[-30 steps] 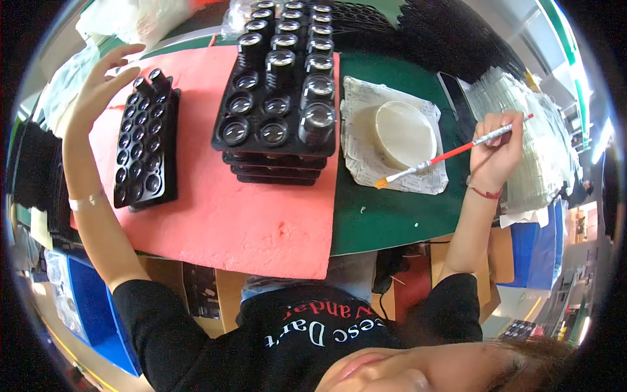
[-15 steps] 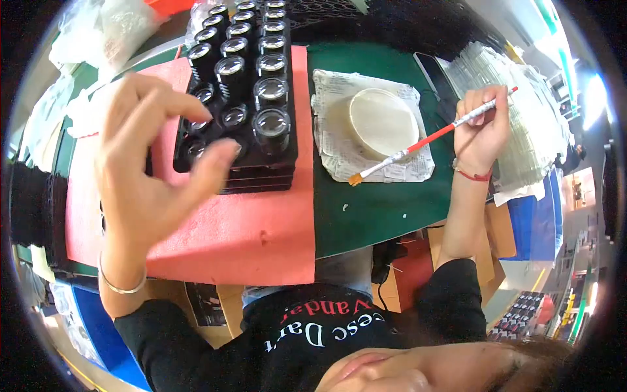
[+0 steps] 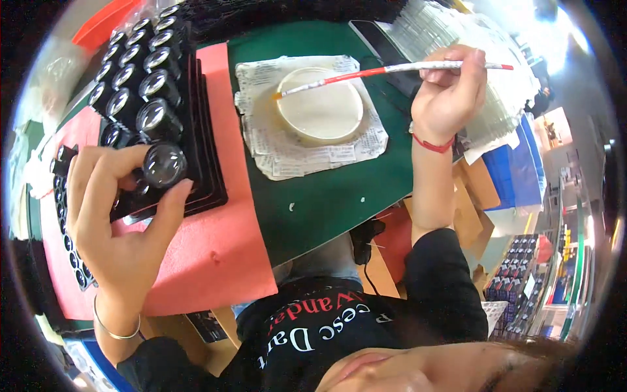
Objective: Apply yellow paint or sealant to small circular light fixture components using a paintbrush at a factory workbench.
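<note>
My left hand (image 3: 114,209) has its thumb and fingers closed around a black lens barrel (image 3: 164,166) with a clear domed glass top. That barrel is at the near end of a stack of black trays (image 3: 208,144), which carries rows of similar upright barrels (image 3: 157,88). Between the fingers of my right hand (image 3: 450,91) is a slim paintbrush (image 3: 362,73) with a red and white handle, pointing left. Its yellowish bristle tip is over the left rim of a shallow round dish (image 3: 332,139) with a pale inside. Paper-wrapped board (image 3: 281,163) lies under the dish.
A pink foam sheet (image 3: 215,261) covers the left of the green table (image 3: 313,225). Black trays of lens pieces (image 3: 73,255) stand at the far left. Beyond my right hand are a dark flat device (image 3: 379,49) and a pile of clear plastic trays (image 3: 503,98). A blue bin (image 3: 506,176) stands at the right.
My left hand has closed on a lens barrel. The brush has swung up and left, its tip moving from the board's near edge to the dish's rim. The whole view has turned slightly.
</note>
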Available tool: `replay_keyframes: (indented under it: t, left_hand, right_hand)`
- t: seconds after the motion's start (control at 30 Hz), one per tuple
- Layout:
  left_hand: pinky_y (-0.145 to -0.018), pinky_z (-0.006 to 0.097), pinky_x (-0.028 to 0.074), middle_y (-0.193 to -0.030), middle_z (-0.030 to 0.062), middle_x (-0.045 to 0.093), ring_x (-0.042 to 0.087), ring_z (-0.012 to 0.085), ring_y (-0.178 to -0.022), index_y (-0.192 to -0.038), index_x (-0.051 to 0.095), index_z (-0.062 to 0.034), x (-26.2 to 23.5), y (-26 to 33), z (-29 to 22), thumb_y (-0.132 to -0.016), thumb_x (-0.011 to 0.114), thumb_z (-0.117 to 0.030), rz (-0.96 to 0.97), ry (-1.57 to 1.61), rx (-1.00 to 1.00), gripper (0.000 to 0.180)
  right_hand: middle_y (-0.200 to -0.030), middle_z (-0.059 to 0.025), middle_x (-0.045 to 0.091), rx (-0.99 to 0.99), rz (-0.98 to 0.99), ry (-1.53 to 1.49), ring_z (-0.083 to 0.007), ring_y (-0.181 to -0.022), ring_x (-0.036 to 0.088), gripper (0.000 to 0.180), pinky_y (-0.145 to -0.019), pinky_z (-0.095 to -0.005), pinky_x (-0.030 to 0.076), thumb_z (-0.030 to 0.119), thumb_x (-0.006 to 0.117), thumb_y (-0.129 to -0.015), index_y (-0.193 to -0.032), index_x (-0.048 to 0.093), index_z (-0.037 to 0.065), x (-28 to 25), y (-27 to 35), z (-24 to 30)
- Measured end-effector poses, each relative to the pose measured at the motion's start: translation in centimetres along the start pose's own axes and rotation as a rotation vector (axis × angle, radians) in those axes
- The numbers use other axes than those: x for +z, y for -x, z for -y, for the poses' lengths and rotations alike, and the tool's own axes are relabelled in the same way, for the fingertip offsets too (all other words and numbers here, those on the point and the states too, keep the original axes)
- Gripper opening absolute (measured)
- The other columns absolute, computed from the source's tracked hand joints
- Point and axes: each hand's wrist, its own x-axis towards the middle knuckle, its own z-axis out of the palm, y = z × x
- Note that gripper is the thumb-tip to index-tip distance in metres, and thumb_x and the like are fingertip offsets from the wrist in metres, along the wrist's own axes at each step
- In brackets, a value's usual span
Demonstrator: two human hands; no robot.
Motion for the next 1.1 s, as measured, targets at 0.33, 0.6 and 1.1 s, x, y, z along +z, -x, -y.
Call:
replay_keyframes:
  t: [0.33,0.6,1.1]
  left_hand:
    - [-0.055,0.028,0.045,-0.074,0.0056,0.059,0.057,0.0185,-0.062,-0.084,0.063,-0.0067,1.8,3.0,-2.0,-0.062,0.069,-0.022,0.51,0.537,0.219,0.027]
    - [-0.06,0.026,0.043,-0.072,0.0096,0.058,0.055,0.0174,-0.066,-0.075,0.058,0.0008,4.3,4.4,-0.9,-0.061,0.07,-0.012,0.651,0.803,-0.281,0.022]
    - [-0.052,0.018,0.035,-0.074,-0.0024,0.052,0.043,0.001,-0.063,-0.084,0.055,0.0013,3.4,4.2,-1.5,-0.075,0.063,-0.017,0.709,1.005,-0.742,0.022]
  right_hand:
    - [-0.056,-0.0009,0.047,-0.124,0.035,0.232,-0.0052,-0.043,0.038,0.033,-0.04,-0.0175,0.028,0.028,0.04,-0.09,-0.067,0.049,0.005,-0.3,0.2,0.0]
    - [-0.054,-0.0003,0.045,-0.056,0.046,0.227,-0.0046,-0.043,0.037,0.032,-0.04,-0.0177,0.027,0.025,0.043,-0.089,-0.065,0.049,0.004,-0.1,0.1,-0.1]
    - [-0.056,-0.0002,0.042,0.345,0.058,-0.347,-0.0091,-0.05,0.036,0.027,-0.049,-0.0236,0.029,0.03,0.046,-0.085,-0.073,0.048,0.007,-1.5,-1.4,-0.5]
